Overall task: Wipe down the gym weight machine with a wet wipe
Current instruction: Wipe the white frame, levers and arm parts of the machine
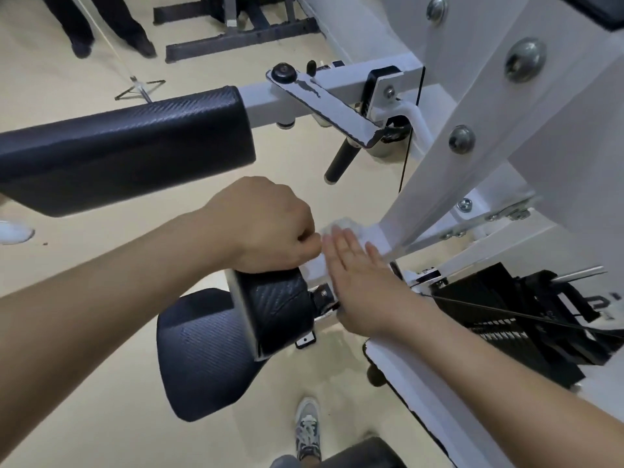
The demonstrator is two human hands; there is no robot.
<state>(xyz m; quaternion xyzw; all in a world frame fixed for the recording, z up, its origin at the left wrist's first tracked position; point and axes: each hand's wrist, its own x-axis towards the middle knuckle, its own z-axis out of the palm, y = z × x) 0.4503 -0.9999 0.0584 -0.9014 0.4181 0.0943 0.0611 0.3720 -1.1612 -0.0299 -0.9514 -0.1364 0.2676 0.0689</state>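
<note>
The white weight machine frame (429, 184) fills the right side, with a black padded backrest (280, 305) at centre. A white wet wipe (344, 226) lies on the white bar just above the pad. My right hand (364, 278) lies flat with straight fingers, pressing on the wipe and the bar. My left hand (270, 224) is curled into a fist on top of the black pad, its fingertips at the wipe's left edge; whether it pinches the wipe is hidden.
A long black pad (128, 150) spans the left. A round black seat (206, 359) sits below the hands. The black weight stack (513, 319) and a cable lie at right. Another person's legs (101, 25) stand at top left. My shoe (308, 427) is on the beige floor.
</note>
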